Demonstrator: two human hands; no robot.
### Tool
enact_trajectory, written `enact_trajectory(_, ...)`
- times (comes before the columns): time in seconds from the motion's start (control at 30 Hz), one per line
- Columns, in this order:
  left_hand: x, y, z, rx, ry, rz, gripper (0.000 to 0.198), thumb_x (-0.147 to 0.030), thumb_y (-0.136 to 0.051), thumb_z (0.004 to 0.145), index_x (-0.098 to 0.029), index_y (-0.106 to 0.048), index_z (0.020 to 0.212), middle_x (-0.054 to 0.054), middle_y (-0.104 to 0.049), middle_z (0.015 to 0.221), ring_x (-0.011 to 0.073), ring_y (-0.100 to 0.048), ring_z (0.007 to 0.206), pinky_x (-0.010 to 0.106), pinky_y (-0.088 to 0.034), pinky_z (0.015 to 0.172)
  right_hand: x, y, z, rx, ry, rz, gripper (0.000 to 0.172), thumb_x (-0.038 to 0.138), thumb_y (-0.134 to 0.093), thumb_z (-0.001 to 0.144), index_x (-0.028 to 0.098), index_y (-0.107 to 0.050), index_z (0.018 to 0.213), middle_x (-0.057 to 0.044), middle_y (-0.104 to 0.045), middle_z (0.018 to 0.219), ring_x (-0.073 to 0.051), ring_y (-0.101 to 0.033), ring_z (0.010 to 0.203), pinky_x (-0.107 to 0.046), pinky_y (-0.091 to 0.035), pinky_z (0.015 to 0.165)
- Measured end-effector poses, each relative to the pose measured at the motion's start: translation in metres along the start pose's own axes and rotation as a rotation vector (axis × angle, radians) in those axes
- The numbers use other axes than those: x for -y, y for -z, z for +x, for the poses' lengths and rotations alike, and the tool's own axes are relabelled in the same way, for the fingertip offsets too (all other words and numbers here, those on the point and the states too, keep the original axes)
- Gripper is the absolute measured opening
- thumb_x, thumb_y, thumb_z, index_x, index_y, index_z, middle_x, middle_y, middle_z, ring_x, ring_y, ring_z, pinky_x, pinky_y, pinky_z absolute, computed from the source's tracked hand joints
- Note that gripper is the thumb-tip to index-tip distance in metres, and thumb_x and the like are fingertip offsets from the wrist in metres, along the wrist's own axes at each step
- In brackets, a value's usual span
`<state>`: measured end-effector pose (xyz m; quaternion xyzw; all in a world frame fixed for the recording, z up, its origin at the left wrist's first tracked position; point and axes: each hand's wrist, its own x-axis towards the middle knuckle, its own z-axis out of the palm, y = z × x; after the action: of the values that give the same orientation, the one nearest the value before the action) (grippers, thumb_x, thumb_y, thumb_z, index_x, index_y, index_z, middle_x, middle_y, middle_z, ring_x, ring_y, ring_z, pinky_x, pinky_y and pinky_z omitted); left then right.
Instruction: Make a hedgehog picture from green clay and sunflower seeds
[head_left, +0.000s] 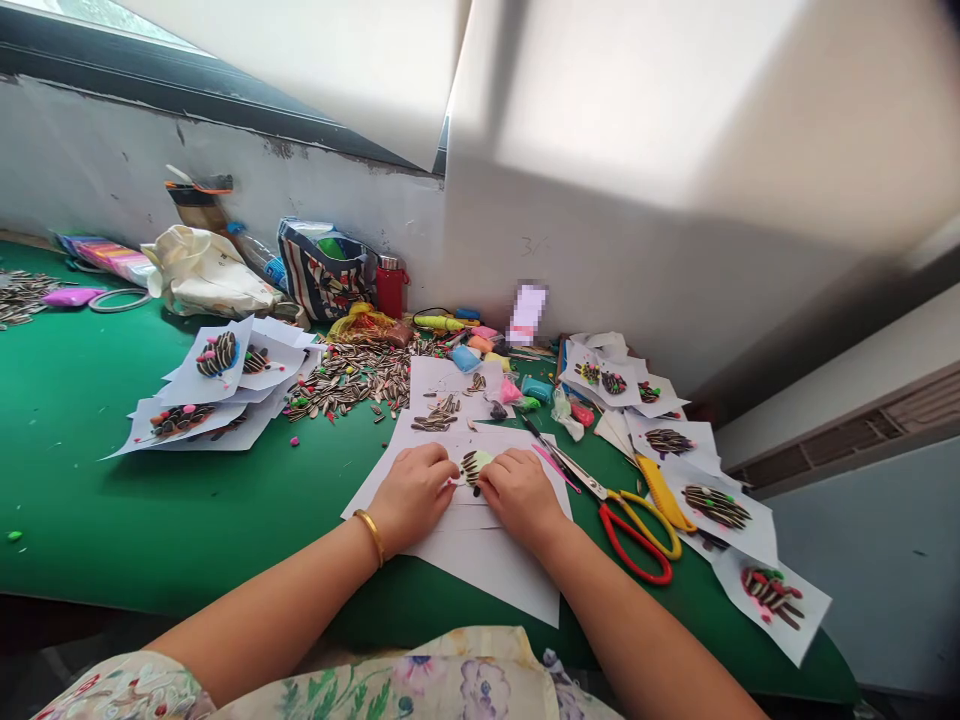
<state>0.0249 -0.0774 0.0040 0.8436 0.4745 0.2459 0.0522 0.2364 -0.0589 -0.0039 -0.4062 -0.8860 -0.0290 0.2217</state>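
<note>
A small pale green patch of clay with striped sunflower seeds (472,466) lies on white paper (491,578) in the middle. My left hand (416,490), with a gold bangle at the wrist, rests on the paper at the patch's left edge, fingers pressed together. On the right edge of the patch are the curled fingers of my right hand (521,492). What either set of fingertips holds, if anything, is too small to make out. Just beyond, loose seeds (439,414) lie on another white sheet.
Scissors with red and yellow handles (637,535) and a yellow cutter (664,494) lie right. Seed-decorated papers (217,365) are stacked left, others (724,505) right. Behind are a seed pile (360,375), clay packets (465,359), a striped bag (326,275) and a red bottle (390,288).
</note>
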Motion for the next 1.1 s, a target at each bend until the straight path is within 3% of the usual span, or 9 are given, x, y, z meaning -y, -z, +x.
enact_trajectory(0.17,0.005,0.003,0.002,-0.03,0.079,-0.023,0.02,-0.008,-0.054,0.082,-0.019,-0.065,0.095,0.006,-0.062,0.096,0.0215,-0.058,0.093,0.036,-0.045,0.083,0.001,0.004,0.001,0.008,-0.031,0.051,0.01,0.022,-0.062,0.091,0.02,-0.065,0.082,-0.003,-0.067,0.081,-0.02,-0.053,0.085,-0.034,-0.033,0.081)
enact_trajectory(0.53,0.004,0.0,0.003,-0.005,0.06,-0.039,0.016,-0.011,-0.054,0.085,-0.018,-0.066,0.092,0.007,-0.063,0.095,0.021,-0.058,0.09,0.037,-0.047,0.082,-0.01,0.005,0.0,-0.017,-0.114,0.215,0.01,0.019,-0.057,0.093,0.019,-0.063,0.085,-0.005,-0.064,0.085,-0.02,-0.053,0.085,-0.033,-0.037,0.078)
enact_trajectory(0.67,0.006,-0.003,0.002,-0.021,-0.007,-0.061,0.017,-0.012,-0.053,0.086,-0.02,-0.067,0.09,0.007,-0.065,0.101,0.0209,-0.06,0.093,0.037,-0.048,0.085,-0.018,0.002,-0.001,-0.018,-0.15,0.305,0.01,0.018,-0.055,0.093,0.02,-0.062,0.086,-0.004,-0.063,0.084,-0.02,-0.052,0.083,-0.032,-0.039,0.076)
enact_trajectory(0.87,0.009,-0.007,-0.001,-0.022,-0.081,-0.06,0.029,-0.009,-0.051,0.087,-0.024,-0.069,0.104,0.008,-0.063,0.126,0.0224,-0.06,0.113,0.051,-0.036,0.11,-0.018,0.002,-0.002,-0.003,-0.181,0.423,0.003,0.019,-0.06,0.09,0.021,-0.062,0.091,-0.003,-0.064,0.087,-0.02,-0.054,0.086,-0.032,-0.041,0.079)
enact_trajectory(1.1,0.006,-0.005,-0.001,0.029,-0.113,-0.037,0.04,-0.007,-0.052,0.084,-0.027,-0.068,0.115,0.011,-0.06,0.134,0.0252,-0.057,0.123,0.059,-0.032,0.112,-0.015,-0.002,-0.001,0.024,-0.244,0.443,0.005,0.018,-0.064,0.086,0.021,-0.061,0.09,-0.002,-0.063,0.087,-0.019,-0.054,0.087,-0.032,-0.042,0.077)
